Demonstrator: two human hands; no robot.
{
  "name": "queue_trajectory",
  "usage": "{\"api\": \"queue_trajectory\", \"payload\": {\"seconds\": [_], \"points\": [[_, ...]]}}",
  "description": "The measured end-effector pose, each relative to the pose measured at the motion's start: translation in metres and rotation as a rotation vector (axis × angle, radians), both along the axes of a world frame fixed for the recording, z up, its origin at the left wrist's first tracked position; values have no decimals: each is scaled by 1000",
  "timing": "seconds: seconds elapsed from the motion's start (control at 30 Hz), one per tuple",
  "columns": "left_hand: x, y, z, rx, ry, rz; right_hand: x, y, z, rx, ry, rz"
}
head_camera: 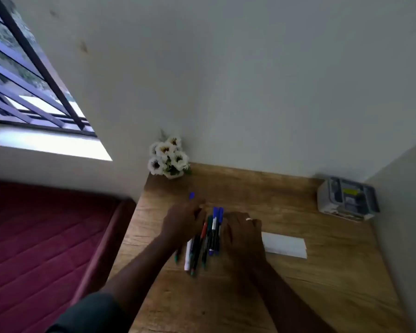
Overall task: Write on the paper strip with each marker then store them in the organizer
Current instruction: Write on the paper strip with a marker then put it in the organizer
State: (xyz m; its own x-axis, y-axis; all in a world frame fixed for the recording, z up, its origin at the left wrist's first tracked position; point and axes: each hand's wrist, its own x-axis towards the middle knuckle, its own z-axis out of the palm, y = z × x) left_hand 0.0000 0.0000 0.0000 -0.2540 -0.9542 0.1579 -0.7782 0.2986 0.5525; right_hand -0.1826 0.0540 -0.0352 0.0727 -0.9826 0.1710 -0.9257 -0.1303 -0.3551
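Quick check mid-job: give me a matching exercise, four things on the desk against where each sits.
Things:
1. grey plastic organizer
2. white paper strip
3. white artificial flowers
4. bundle of coloured markers

Places:
A. back left corner of the wooden desk
B. between the two hands
C. back right corner
D. flat, right of the right hand

Pairs: 1-C, 2-D, 3-A, 4-B

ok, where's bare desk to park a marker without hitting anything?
Free: the wood between the flowers and the organizer along the back wall, and the near desk below the paper strip. Crowded: the middle, where the left hand and right hand flank the marker bunch.
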Motion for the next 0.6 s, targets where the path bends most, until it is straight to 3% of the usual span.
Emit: {"api": "queue_trajectory", "payload": {"seconds": [0.27,0.47,0.6], "points": [[-12,2,-67,66,-34,-95,-6,-13,-61,8,-122,98],[-15,-2,-96,-86,-36,-158,-6,-12,-84,-107,-171,183],[-15,3,-102,-127,-20,-138,-7,-9,-86,-137,-307,186]]}}
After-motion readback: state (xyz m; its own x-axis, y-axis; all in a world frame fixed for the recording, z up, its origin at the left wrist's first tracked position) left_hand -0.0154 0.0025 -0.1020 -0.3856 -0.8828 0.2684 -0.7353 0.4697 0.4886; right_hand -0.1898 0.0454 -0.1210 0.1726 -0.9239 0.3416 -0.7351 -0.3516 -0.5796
